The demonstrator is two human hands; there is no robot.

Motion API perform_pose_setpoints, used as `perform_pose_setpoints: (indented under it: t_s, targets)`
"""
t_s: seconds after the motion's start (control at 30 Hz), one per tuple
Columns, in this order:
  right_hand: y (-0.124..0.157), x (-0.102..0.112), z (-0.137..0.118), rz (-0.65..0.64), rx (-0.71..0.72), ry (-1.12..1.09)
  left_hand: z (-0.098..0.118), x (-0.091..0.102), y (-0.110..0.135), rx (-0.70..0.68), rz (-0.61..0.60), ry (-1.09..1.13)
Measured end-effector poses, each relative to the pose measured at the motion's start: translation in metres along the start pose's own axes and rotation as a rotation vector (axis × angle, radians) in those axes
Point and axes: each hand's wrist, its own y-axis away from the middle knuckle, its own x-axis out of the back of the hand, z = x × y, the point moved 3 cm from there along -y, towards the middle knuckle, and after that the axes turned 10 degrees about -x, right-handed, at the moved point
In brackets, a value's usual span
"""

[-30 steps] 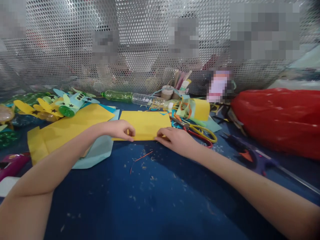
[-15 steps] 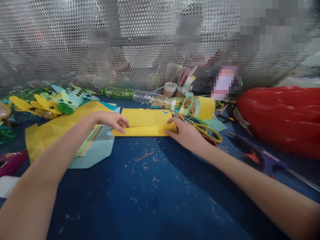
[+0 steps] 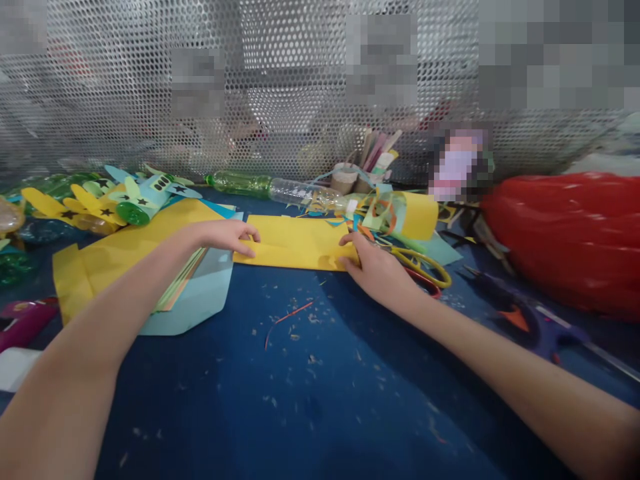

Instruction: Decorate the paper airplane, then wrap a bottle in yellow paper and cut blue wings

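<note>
Half a second ago the near strip of the small yellow sheet [image 3: 300, 233] stood up as a rounded roll; now that strip lies flatter, with a faint crease across the paper, and a second ago the whole sheet looked flat. It sits just above the middle of the frame on the blue desk [image 3: 300, 413]. The view has shifted slightly, so the things at the right stand a little further right.

At the left of the frame, a large yellow sheet [image 3: 130, 247] and a pale blue sheet [image 3: 210, 293] lie partly under the left forearm, which hides some of both. Star-marked paper figures [image 3: 150, 193] crowd the upper left, and a green bottle [image 3: 240, 183] lies behind the small sheet. Scissor handles [image 3: 447, 277], yellow and red, lie beside the right hand [image 3: 377, 267], which covers part of them. Further right are a purple glue gun [image 3: 550, 330] and a red bundle [image 3: 565, 240]. A thin orange strand [image 3: 295, 312] lies below the sheet.

Both arms reach in from the lower corners. The left hand [image 3: 227, 237] bends at the wrist, fingers half curled at the sheet's left end; the right hand's fingers and thumb meet its right end. Whether either pinches the paper, I cannot tell.
</note>
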Motion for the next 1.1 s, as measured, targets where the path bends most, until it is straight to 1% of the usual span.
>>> perform_pose_setpoints:
  t_s: [0.13, 0.27, 0.37, 0.57, 0.77, 0.83, 0.9, 0.93, 0.97, 1.03, 1.07, 1.1]
  targets:
    - [-0.003, -0.003, 0.003, 0.002, -0.004, -0.026, 0.004, -0.001, -0.001, 0.042, 0.029, -0.099]
    - [-0.005, -0.007, 0.005, 0.01, 0.004, -0.02, 0.005, -0.006, -0.003, 0.018, 0.059, -0.171]
    - [-0.006, -0.009, 0.006, 0.002, 0.016, -0.006, 0.006, -0.008, -0.004, 0.015, 0.087, -0.183]
    - [-0.003, -0.008, 0.001, -0.002, 0.055, 0.026, 0.012, -0.008, -0.003, 0.055, 0.098, -0.196]
    - [0.0, -0.009, -0.005, -0.054, 0.097, 0.115, 0.004, -0.006, -0.001, 0.08, 0.085, -0.191]
    - [0.001, -0.009, -0.007, -0.065, 0.109, 0.132, 0.007, -0.006, 0.001, 0.077, 0.134, -0.238]
    - [0.001, -0.008, -0.008, -0.074, 0.119, 0.146, 0.021, -0.01, 0.002, -0.001, 0.228, -0.317]
    - [0.001, -0.008, -0.008, -0.077, 0.12, 0.156, 0.033, -0.015, 0.002, -0.075, 0.267, -0.351]
    - [0.001, -0.008, -0.008, -0.081, 0.12, 0.165, 0.046, -0.023, 0.001, -0.18, 0.265, -0.362]
    - [0.001, -0.008, -0.008, -0.084, 0.125, 0.183, 0.074, -0.043, -0.001, -0.361, 0.179, -0.339]
    - [0.001, -0.008, -0.008, -0.084, 0.131, 0.187, 0.085, -0.053, -0.003, -0.395, 0.157, -0.324]
    - [0.001, -0.008, -0.008, -0.081, 0.138, 0.19, 0.094, -0.061, -0.004, -0.398, 0.153, -0.308]
